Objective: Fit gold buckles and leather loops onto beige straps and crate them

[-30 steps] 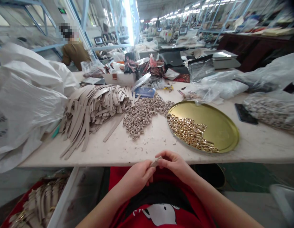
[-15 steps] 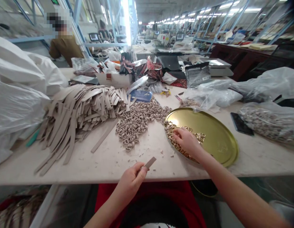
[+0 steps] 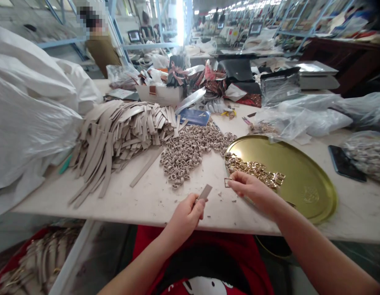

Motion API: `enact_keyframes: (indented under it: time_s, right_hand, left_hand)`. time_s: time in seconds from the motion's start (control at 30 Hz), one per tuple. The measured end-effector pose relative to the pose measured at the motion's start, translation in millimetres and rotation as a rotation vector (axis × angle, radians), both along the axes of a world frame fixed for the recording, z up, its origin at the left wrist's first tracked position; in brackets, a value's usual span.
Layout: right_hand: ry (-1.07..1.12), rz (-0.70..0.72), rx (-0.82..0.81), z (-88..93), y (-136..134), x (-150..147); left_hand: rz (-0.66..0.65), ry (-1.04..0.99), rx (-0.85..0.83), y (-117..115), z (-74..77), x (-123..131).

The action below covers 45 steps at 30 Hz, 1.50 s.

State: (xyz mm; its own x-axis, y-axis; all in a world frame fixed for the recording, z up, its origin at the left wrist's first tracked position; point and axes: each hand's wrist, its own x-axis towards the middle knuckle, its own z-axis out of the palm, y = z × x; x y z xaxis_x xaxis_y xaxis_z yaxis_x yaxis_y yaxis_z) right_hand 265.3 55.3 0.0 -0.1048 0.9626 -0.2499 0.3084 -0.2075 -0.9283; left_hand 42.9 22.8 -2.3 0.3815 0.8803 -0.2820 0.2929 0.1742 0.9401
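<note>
My left hand point(image 3: 187, 211) is closed on a short taupe strap point(image 3: 205, 192), whose flat end sticks up past the thumb. In my right hand point(image 3: 246, 186), thumb and fingers pinch a small gold buckle point(image 3: 227, 182), its square frame pointing left toward the strap. Strap and buckle are apart. Just behind the right hand lies a round gold tray point(image 3: 312, 180) with a heap of gold buckles point(image 3: 257, 170) at its left side. Left of the tray spreads a pile of small taupe loops point(image 3: 183, 157).
A big heap of taupe straps point(image 3: 116, 131) fills the table's left, beside a white sack point(image 3: 32, 106). A single strap point(image 3: 146, 167) lies before it. A phone point(image 3: 346, 163) and plastic bags point(image 3: 312, 116) are at the right. A cluttered white box point(image 3: 160, 95) stands behind.
My right hand has come off the buckle heap, lifting a gold buckle toward the left hand. The left hand still grips the strap, slightly raised. The camera view has shifted.
</note>
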Motion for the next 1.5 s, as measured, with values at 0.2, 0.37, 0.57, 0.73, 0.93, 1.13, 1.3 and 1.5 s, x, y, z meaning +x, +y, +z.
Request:
enact_keyframes:
  time_s: [0.2, 0.37, 0.57, 0.73, 0.93, 1.13, 1.3, 1.5]
  right_hand:
    - [0.485, 0.13, -0.259, 3.3, -58, -53]
    - [0.568, 0.134, -0.267, 3.6, -78, -59]
    - [0.445, 0.059, -0.11, -4.4, -89, -59]
    - [0.687, -0.054, -0.292, -11.8, -99, -62]
    - [0.915, -0.359, -0.376, -21.1, -93, -64]
    - [1.021, -0.505, -0.393, -26.4, -87, -75]
    - [0.966, -0.394, -0.337, -28.9, -98, -93]
    - [0.832, -0.438, -0.194, -32.0, -108, -99]
  left_hand:
    - [0.016, -0.053, -0.014, -17, 7.2, 12]
    - [0.041, -0.197, -0.163, -40, 2.3, 12]
    - [0.068, -0.28, -0.254, -54, 8.3, 10]
    - [0.057, -0.161, -0.13, -55, 7.7, -1]
    - [-0.071, 0.105, 0.047, -62, -2.1, -12]
    - [-0.088, 0.247, 0.147, -63, -7.9, -1]
    - [-0.127, 0.186, 0.147, -57, -10.9, 1]
    - [-0.154, 0.095, 0.081, -56, -10.5, 0]
